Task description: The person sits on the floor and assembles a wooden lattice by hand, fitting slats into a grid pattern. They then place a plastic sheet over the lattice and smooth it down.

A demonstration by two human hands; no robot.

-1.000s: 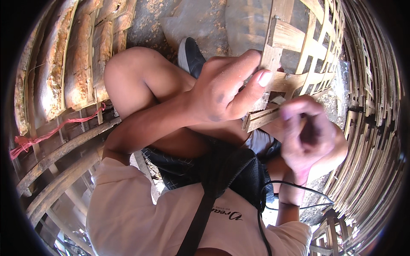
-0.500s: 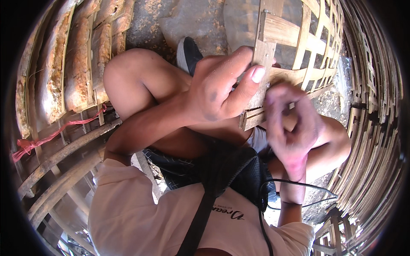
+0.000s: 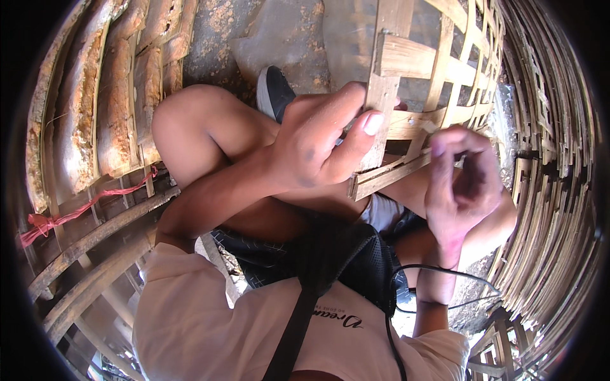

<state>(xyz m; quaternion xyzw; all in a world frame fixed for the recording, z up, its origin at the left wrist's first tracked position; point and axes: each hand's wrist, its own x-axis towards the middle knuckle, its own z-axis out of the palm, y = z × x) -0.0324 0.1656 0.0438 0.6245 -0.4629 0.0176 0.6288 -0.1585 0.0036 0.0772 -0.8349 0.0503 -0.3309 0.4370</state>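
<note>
A woven bamboo lattice panel (image 3: 438,68), edged with flat nailed strips, leans across the upper right over my legs. My left hand (image 3: 324,140) is closed around its upright edge strip (image 3: 385,89), thumb on the near face and other fingers behind. Just right of the panel's lower corner, my right hand (image 3: 467,181) is raised with thumb and forefinger pinched together. A small pale sliver shows by those fingertips; whether they hold it is unclear. Below them a double bottom strip (image 3: 387,178) juts toward my lap.
Stacked bamboo slats (image 3: 540,222) line the right side. On the left stand rough wooden slats (image 3: 117,101) and curved bamboo poles (image 3: 101,254), with a red plastic tie (image 3: 89,200) across them. A black cable (image 3: 457,273) loops beside my right forearm.
My right hand has moved right and away from the panel's lower strip, uncovering more of it. The panel and my left hand have shifted slightly left.
</note>
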